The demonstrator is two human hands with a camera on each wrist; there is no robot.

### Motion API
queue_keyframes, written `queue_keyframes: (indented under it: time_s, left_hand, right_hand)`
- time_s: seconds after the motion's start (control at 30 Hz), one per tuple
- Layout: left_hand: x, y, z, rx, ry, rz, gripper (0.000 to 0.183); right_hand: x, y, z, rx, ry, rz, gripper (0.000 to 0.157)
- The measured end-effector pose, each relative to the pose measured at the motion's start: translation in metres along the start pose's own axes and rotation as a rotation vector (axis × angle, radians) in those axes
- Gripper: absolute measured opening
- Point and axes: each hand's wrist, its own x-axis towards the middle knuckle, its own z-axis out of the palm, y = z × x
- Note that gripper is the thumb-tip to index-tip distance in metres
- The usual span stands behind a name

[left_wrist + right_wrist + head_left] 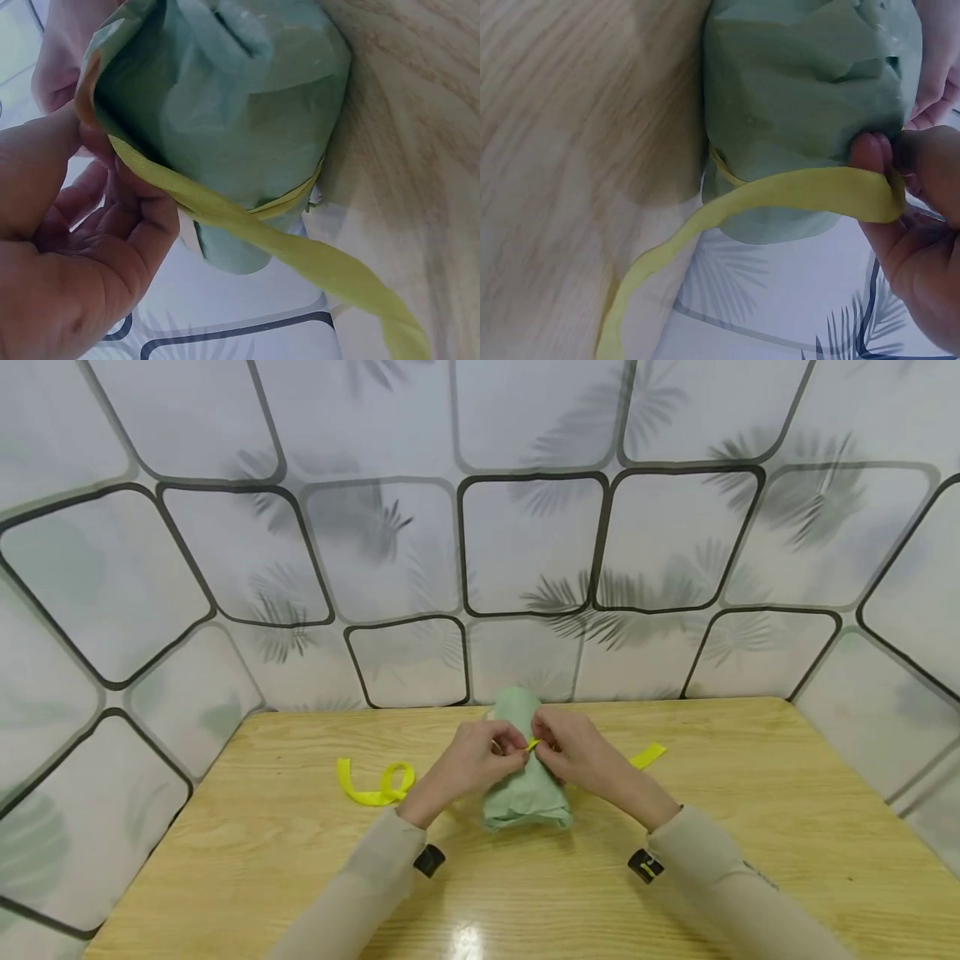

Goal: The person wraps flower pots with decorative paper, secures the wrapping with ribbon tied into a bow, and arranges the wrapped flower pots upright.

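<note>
Two hands (480, 752) (579, 747), one package (525, 797), one ribbon (304, 259)

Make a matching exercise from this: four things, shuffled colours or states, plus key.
1. Ribbon
2. Bundle
3. Table
4. Sleeves

A. Plain beige
B. Pale green, yellow strip around it
C. Wood-grained, under the bundle
D. Yellow, pinched by left hand and right hand

Pairs: 1-D, 2-B, 3-C, 4-A
</note>
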Motion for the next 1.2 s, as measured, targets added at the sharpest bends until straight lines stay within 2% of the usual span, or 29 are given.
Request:
queue_keyframes:
  time_s: [0.1, 0.17, 0.37, 0.47, 0.57, 0.67, 0.83, 0.9, 1.0, 1.13, 1.2]
  left_hand:
    - [0.001, 0.002, -0.002, 0.009, -0.017, -0.006, 0.01]
    - [0.001, 0.002, -0.003, 0.012, -0.015, -0.015, 0.012]
    - [-0.001, 0.001, -0.005, -0.002, -0.029, -0.07, 0.013]
    - [-0.003, -0.001, -0.006, -0.013, -0.042, -0.073, 0.014]
    - [-0.006, -0.003, -0.007, -0.028, -0.05, -0.069, 0.017]
    - [-0.008, -0.005, -0.008, -0.045, -0.024, -0.088, 0.017]
    - [-0.011, -0.008, -0.009, -0.072, 0.002, -0.118, 0.01]
    - [-0.012, -0.009, -0.009, -0.064, 0.001, -0.113, 0.01]
    - [-0.016, -0.014, -0.011, -0.031, 0.012, -0.119, 0.008]
    - [-0.022, -0.02, -0.013, 0.005, 0.004, -0.148, 0.007]
    - [-0.024, -0.021, -0.013, 0.01, -0.004, -0.145, 0.007]
  right_hand:
    - [-0.004, 0.0, -0.001, -0.001, 0.023, -0.021, 0.012]
    - [-0.006, -0.002, -0.005, 0.025, -0.003, 0.003, 0.013]
    - [-0.006, -0.003, -0.017, 0.176, -0.179, 0.238, 0.016]
    - [-0.006, 0.0, -0.017, 0.156, -0.204, 0.237, 0.015]
    - [-0.008, 0.003, -0.015, 0.071, -0.157, 0.177, 0.009]
    - [-0.01, 0.003, -0.013, 0.06, -0.071, 0.194, 0.005]
    - [-0.014, 0.002, -0.013, 0.222, 0.021, 0.324, 0.005]
    - [-0.016, 0.003, -0.013, 0.252, 0.045, 0.338, 0.006]
    - [-0.021, 0.007, -0.011, 0.182, 0.059, 0.293, 0.005]
    - [-0.029, 0.011, -0.008, 0.048, 0.077, 0.171, 0.005]
    - [-0.031, 0.013, -0.007, 0.033, 0.088, 0.132, 0.004]
